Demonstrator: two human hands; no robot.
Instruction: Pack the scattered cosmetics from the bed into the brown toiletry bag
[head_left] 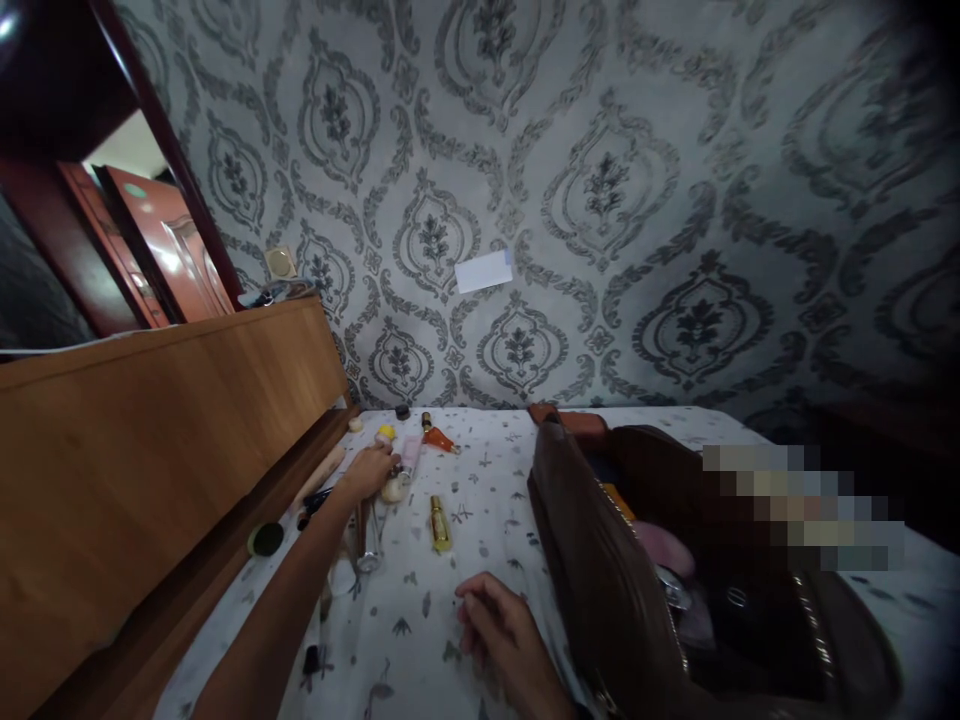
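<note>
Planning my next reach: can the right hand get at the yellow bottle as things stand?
Likely yes: the yellow bottle lies just ahead and left of the right hand, with only patterned sheet visible between them.

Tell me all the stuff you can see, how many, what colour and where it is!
bag: 1, dark brown, open, on the right
pink thing: 1, pink, inside the bag
small bottle: 1, yellow, mid-sheet
orange item: 1, orange, far part of sheet
tube: 1, pale pink, beside the left fingers
other small items: too crowded to count, mixed colours, around the left arm
sheet: 1, white, patterned, underneath
wooden board: 1, brown, left
wallpaper: grey, patterned, behind
rectangle: 1, white, on the wallpaper
door: 1, reddish, upper left
left hand: 1, bare, among the small items
right hand: 1, bare, between small bottle and bag
</note>
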